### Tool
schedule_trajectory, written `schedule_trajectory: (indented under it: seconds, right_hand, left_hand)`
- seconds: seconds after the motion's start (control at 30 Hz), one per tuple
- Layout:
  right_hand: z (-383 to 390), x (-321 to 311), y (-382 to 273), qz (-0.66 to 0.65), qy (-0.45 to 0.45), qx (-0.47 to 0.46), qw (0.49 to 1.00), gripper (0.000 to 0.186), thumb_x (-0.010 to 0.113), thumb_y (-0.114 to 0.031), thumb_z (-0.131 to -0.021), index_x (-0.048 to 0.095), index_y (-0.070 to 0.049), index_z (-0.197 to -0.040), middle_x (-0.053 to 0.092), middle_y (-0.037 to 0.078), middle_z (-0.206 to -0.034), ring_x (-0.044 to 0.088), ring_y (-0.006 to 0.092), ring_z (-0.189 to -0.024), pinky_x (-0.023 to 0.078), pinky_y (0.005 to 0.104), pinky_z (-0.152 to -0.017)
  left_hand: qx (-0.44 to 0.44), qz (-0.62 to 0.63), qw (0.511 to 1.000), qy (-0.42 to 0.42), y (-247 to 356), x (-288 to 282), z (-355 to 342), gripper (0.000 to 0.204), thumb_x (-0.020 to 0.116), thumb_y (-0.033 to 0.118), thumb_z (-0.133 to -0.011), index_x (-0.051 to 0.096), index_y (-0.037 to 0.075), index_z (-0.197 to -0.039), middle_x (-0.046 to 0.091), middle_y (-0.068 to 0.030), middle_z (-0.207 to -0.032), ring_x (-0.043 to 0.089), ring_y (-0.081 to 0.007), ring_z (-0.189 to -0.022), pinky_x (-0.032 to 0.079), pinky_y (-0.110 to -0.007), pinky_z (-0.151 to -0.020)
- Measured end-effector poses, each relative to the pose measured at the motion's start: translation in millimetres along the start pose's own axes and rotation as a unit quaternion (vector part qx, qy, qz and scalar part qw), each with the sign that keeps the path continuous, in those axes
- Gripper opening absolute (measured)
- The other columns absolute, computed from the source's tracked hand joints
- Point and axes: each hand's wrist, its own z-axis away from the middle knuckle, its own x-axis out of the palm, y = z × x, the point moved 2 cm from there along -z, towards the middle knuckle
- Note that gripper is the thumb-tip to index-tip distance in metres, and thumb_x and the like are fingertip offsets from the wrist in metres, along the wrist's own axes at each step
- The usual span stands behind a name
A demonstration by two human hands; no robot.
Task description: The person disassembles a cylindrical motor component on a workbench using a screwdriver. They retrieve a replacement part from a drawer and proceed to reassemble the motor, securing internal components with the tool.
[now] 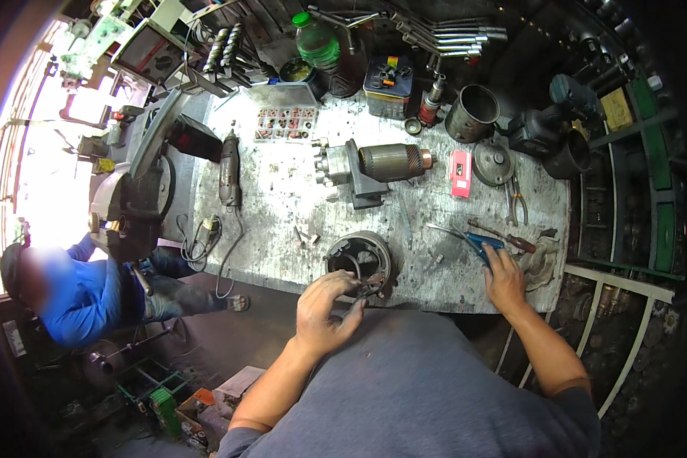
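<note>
Close to the bench's front edge stands a round, hollow metal housing (384, 256) with its open end up and a curved lead inside. My left hand (327, 309) is at its near rim, thumb and fingers closing on a small dark part there that I cannot make out. Off to the right, my right hand (505, 281) has its fingers on the blue handles of a pair of pliers (481, 239), whose slim jaws point left. A screwdriver (520, 243) with a red handle lies just beyond them, and a crumpled rag (540, 269) beside my hand.
On the bench (282, 229) are a wound armature (389, 162) in a metal end piece, a red box (459, 174), a round cap (494, 162), a parts organizer (285, 124) and a corded rotary tool (230, 172). A person in blue (84, 294) sits by a machine at left.
</note>
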Motion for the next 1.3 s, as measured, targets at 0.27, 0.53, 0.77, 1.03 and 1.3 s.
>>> schedule_trajectory:
  seconds: [0.27,0.53,0.77,1.03,1.3]
  right_hand:
    - [-12.2,2.2,-51.7,0.087,0.089,-0.01,0.992,0.067,0.083,-0.009,-0.089,0.06,-0.008,-0.151,0.062,0.022,-0.136,0.059,0.0458,-0.129,0.047,0.0533,-0.111]
    - [-26.2,-37.1,-213.6,-0.257,0.01,-0.072,0.964,0.067,0.088,-0.019,-0.09,0.062,-0.002,-0.149,0.069,0.025,-0.133,0.072,0.042,-0.117,0.06,0.0458,-0.098]
    - [-14.7,-33.6,-220.2,-0.291,0.047,0.05,0.954,0.033,0.08,-0.007,-0.092,0.075,0.001,-0.124,0.076,0.022,-0.112,0.076,0.0421,-0.1,0.062,0.0448,-0.087]
    - [44.2,-5.7,-177.6,-0.316,0.167,0.158,0.92,0.034,0.073,0.001,-0.09,0.074,0.003,-0.124,0.079,0.021,-0.112,0.079,0.0353,-0.099,0.062,0.0394,-0.089]
    - [48.8,1.5,-162.7,-0.432,0.139,0.172,0.874,0.039,0.083,-0.019,-0.098,0.073,0.004,-0.128,0.081,0.018,-0.104,0.078,0.0239,-0.089,0.062,0.0366,-0.083]
  left_hand:
    - [-0.101,0.032,0.99,0.096,-68.2,-32.3,50.4,0.054,0.083,0.0,-0.079,0.063,0.002,-0.129,0.075,-0.0184,-0.12,0.074,-0.037,-0.113,0.058,-0.046,-0.102]
    - [-0.043,0.009,0.987,-0.154,-113.5,0.1,20.2,0.115,0.105,0.028,-0.062,0.046,0.001,-0.157,0.056,-0.0243,-0.156,0.053,-0.0448,-0.148,0.045,-0.054,-0.124]
    - [-0.008,0.109,0.97,-0.217,-102.0,19.0,-24.4,0.13,0.109,0.036,-0.057,0.038,-0.003,-0.16,0.056,-0.0272,-0.155,0.056,-0.0465,-0.144,0.048,-0.052,-0.121]
    - [0.109,0.013,0.968,-0.225,-35.7,43.5,-33.2,0.109,0.1,0.022,-0.06,0.051,0.001,-0.155,0.056,-0.0254,-0.151,0.056,-0.0467,-0.14,0.049,-0.053,-0.119]
    - [0.079,-0.022,0.964,-0.252,-24.1,41.5,-43.3,0.115,0.1,0.022,-0.059,0.046,-0.003,-0.157,0.056,-0.0277,-0.151,0.057,-0.0479,-0.139,0.049,-0.052,-0.119]
